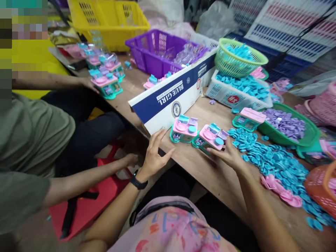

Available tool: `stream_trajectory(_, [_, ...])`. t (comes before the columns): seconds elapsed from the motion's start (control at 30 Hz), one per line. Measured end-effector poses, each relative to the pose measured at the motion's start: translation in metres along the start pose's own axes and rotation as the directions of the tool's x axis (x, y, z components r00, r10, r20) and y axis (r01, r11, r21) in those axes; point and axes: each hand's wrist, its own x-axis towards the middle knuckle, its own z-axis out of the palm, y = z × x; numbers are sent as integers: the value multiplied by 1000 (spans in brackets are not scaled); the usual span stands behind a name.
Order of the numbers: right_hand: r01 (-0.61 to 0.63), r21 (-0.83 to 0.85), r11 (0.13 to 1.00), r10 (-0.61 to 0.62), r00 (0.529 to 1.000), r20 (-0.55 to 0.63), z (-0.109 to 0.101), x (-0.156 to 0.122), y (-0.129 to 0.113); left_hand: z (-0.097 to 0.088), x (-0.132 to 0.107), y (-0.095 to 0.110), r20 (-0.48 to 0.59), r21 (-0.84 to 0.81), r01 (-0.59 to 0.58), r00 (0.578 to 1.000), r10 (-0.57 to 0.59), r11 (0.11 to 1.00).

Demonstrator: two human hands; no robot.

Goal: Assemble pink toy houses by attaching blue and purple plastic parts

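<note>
Two small pink-and-teal toy playsets stand side by side on the table: the left toy playset and the right toy playset. Each has a pink top with blue and purple pieces on it. My right hand grips the right end of the right toy playset, thumb along its front edge and fingers behind. My left hand is open beside the left toy playset, thumb and fingers apart, holding nothing. Just right of my right hand lies a heap of blue round pieces. A third toy playset with a bare pink top stands behind.
A cardboard divider separates my side from a co-worker's, whose hand is near more toys. A green basket of purple pieces, a white basket of blue pieces, an orange basket and a purple crate surround the area.
</note>
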Motion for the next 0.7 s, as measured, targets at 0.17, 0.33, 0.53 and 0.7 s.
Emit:
stream_trajectory(0.17, [-79,177,981,70,996,56,-10,-1,6,28,38,0,201,-47,-53,978,61,997])
stream_trajectory(0.33, [-34,135,990,26,998,59,-7,-3,-5,45,51,-5,231,-35,-40,972,47,999])
stream_trajectory(0.53, [-4,216,976,0,1000,21,-9,-5,-5,50,68,-26,285,-154,122,956,-74,981])
stream_trajectory(0.7, [-24,222,975,13,999,50,-10,-10,-2,55,69,-32,250,-190,176,960,-126,966])
